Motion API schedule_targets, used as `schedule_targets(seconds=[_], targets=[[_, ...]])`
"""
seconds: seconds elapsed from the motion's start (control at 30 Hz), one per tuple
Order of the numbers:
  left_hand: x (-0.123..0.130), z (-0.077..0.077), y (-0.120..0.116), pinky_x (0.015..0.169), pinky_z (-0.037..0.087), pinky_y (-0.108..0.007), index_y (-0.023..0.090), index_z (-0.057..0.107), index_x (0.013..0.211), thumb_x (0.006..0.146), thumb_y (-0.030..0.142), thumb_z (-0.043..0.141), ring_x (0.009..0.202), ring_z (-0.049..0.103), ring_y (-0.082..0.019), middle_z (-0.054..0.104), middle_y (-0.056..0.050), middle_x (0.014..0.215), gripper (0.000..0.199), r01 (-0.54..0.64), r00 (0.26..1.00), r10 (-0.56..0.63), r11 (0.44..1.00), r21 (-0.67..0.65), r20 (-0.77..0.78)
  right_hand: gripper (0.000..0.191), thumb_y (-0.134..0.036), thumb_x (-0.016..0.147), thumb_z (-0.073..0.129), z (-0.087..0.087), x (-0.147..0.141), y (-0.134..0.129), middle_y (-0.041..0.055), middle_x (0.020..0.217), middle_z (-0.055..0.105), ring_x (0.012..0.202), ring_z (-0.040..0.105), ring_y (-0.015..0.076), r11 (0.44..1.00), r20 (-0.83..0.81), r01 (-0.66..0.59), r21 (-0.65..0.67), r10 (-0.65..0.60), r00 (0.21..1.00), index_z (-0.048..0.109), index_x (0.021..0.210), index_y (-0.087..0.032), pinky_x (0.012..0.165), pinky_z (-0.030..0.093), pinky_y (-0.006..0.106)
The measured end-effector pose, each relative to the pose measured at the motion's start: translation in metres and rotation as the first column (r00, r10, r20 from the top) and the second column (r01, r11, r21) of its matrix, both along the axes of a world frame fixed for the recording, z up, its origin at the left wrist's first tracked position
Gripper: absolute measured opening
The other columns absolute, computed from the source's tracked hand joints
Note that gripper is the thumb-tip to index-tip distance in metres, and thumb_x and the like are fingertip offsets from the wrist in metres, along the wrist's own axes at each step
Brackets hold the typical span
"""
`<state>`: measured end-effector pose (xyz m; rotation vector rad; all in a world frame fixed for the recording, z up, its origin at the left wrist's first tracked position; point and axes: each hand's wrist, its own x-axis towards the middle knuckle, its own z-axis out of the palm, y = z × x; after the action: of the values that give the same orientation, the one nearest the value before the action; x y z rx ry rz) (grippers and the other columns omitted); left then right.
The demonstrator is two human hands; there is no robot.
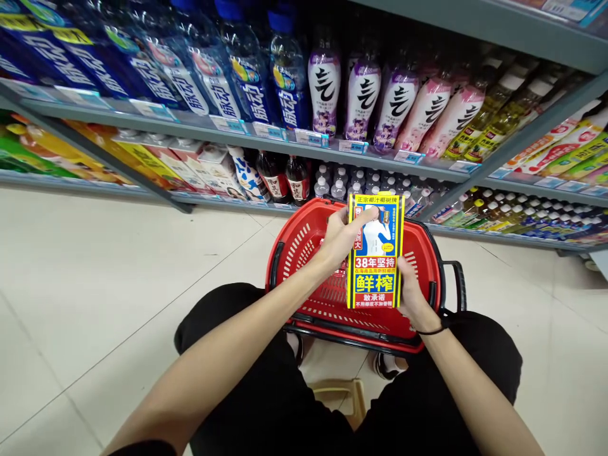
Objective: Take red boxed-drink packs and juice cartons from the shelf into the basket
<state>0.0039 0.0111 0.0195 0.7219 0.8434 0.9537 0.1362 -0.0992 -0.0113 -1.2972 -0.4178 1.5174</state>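
A coconut juice carton (375,272) with a yellow, blue and red printed front is held upright over the red shopping basket (294,253). My left hand (341,235) grips its left side, the index finger stretched across the upper front. On the lower right edge, my right hand (411,288) is closed round the carton, a dark band on the wrist. The basket stands on the floor between my knees, its black handle sticking out on the right. Its visible inside shows red slotted walls; the carton and hands hide the middle.
Ahead runs a grey shelf (190,120) with blue-capped drink bottles (242,69) and purple-labelled bottles (324,88). Cartons (213,166), dark bottles (297,180) and small bottles fill the lower level. Beneath me is a beige stool (339,387) on the tiled floor (118,266).
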Motion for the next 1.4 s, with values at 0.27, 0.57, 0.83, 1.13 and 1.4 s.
schedule_targets(seconds=[0.27, 0.57, 0.83, 1.13, 1.4], targets=[[0.005, -0.018, -0.003, 0.080, 0.060, -0.042, 0.014, 0.073, 0.097, 0.066, 0.055, 0.092, 0.080, 0.072, -0.026, 0.078, -0.014, 0.096, 0.054, -0.030, 0.993, 0.018, 0.994, -0.109, -0.115, 0.068, -0.060, 0.062, 0.097, -0.010, -0.006, -0.006, 0.0046, 0.110, 0.081, 0.102, 0.079, 0.0314, 0.996, 0.071, 0.068, -0.065, -0.063, 0.995, 0.071, 0.113, -0.024, 0.091, 0.067, 0.044], [0.011, -0.015, -0.006, 0.083, 0.061, -0.045, 0.015, 0.069, 0.093, 0.067, 0.049, 0.090, 0.090, 0.074, -0.032, 0.076, -0.014, 0.093, 0.047, -0.087, 0.994, 0.080, 0.993, -0.084, -0.076, 0.056, -0.055, 0.074, 0.092, -0.013, 0.004, -0.007, 0.0056, 0.119, 0.080, 0.116, 0.075, 0.0338, 0.999, 0.090, -0.030, 0.025, 0.027, 0.996, 0.072, 0.118, -0.026, 0.100, 0.064, 0.048], [0.006, -0.010, 0.000, 0.086, 0.062, -0.046, 0.014, 0.072, 0.099, 0.071, 0.048, 0.089, 0.101, 0.074, -0.034, 0.077, -0.016, 0.102, 0.047, -0.132, 0.991, 0.130, 0.990, 0.051, 0.031, 0.067, -0.043, 0.066, 0.099, -0.012, 0.008, 0.000, 0.0047, 0.117, 0.080, 0.099, 0.078, 0.0259, 0.981, 0.248, -0.175, 0.085, 0.149, 0.957, 0.068, 0.123, -0.025, 0.092, 0.067, 0.041], [0.006, -0.011, -0.013, 0.083, 0.061, -0.043, 0.016, 0.069, 0.107, 0.072, 0.051, 0.087, 0.098, 0.074, -0.033, 0.076, -0.014, 0.097, 0.053, -0.100, 0.995, 0.100, 0.995, 0.023, -0.001, 0.070, -0.033, 0.061, 0.101, -0.005, 0.000, -0.010, 0.0071, 0.121, 0.079, 0.110, 0.077, 0.0312, 0.985, 0.225, -0.152, 0.078, 0.131, 0.965, 0.066, 0.120, -0.024, 0.097, 0.066, 0.047], [0.007, -0.013, -0.014, 0.082, 0.060, -0.044, 0.017, 0.069, 0.108, 0.071, 0.055, 0.086, 0.098, 0.074, -0.034, 0.076, -0.013, 0.096, 0.056, -0.102, 0.995, 0.102, 0.994, 0.035, -0.014, 0.067, -0.033, 0.065, 0.099, -0.007, 0.000, -0.012, 0.0065, 0.121, 0.079, 0.112, 0.076, 0.0311, 0.982, 0.212, -0.153, 0.109, 0.128, 0.969, 0.068, 0.123, -0.026, 0.099, 0.065, 0.048]])
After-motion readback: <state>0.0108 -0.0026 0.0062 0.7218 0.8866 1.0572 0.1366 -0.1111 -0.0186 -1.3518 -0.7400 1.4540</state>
